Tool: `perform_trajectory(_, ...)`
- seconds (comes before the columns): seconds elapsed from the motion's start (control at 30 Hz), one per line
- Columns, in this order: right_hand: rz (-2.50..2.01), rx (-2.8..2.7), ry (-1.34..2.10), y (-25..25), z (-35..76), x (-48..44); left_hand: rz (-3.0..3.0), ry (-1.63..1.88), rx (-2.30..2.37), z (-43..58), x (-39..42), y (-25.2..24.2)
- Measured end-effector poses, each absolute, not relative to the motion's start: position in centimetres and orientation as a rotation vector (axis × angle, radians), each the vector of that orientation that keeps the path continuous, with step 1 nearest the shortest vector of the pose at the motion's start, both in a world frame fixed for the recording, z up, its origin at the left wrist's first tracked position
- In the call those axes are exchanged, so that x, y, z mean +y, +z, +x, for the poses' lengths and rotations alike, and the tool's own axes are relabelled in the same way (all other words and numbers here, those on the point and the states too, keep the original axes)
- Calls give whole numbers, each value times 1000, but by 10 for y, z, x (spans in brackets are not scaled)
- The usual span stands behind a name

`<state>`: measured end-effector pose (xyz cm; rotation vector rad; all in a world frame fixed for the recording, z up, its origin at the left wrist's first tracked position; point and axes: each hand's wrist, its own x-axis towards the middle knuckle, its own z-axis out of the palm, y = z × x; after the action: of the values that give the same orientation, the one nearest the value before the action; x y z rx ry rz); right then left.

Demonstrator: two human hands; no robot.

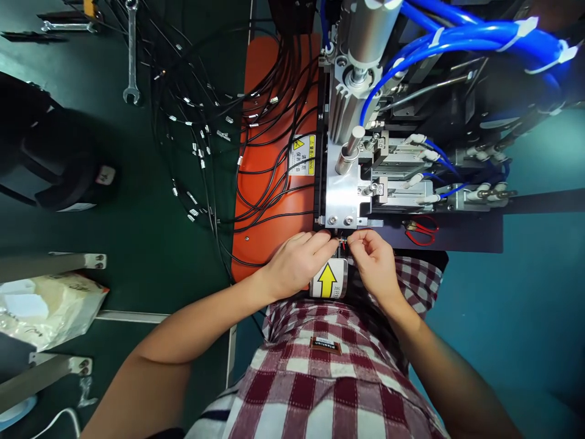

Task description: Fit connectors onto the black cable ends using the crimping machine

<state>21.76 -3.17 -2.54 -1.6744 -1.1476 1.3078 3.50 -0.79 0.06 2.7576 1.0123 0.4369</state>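
Note:
My left hand (pixel 304 259) is closed at the front edge of the metal machine (pixel 342 204), its thumb and forefinger pinched together. Close to its right, my right hand (pixel 372 259) is closed in a pinch as well. Between the fingertips shows a small piece with a thin red strand (pixel 343 244), too small to name. Just below the fingers is a white label with a yellow arrow (pixel 327 280). Black cables (pixel 274 174) run over the orange panel (pixel 262 244) left of the machine.
Red-handled cutters (pixel 421 233) lie on the dark plate at the right. Thick blue hoses (pixel 461 38) arch over the machine's air cylinders. On the green surface rest a wrench (pixel 132 58), a black bag-like object (pixel 55 146) and loose cable ends with white tags (pixel 201 152).

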Motion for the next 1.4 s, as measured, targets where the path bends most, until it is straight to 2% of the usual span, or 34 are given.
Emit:
perform_trajectory(0.1,-1726,-1140,1433,-18,223,-30,2753,454,1021,35,-8,1)
perform_trajectory(0.27,-1782,-1485,1005,-6,222,-32,2746,426,1018,35,-8,1)
perform_trajectory(0.57,-1705,-1444,894,-18,208,-34,2733,410,1008,34,-8,0)
perform_trajectory(0.77,-1751,-1442,1049,-18,217,-31,2703,408,999,34,-9,-1)
perform_trajectory(0.93,-1687,-1105,1532,-14,225,-24,2662,375,1051,33,-11,0)
perform_trajectory(1.17,-1644,-922,1513,-10,214,-46,2611,339,1104,32,-13,-1)
perform_trajectory(1.23,-1705,-1021,1381,-10,208,-49,2596,331,1104,31,-13,-2)
perform_trajectory(1.4,-1820,-1637,758,-5,213,-47,2598,342,1093,31,-12,-3)
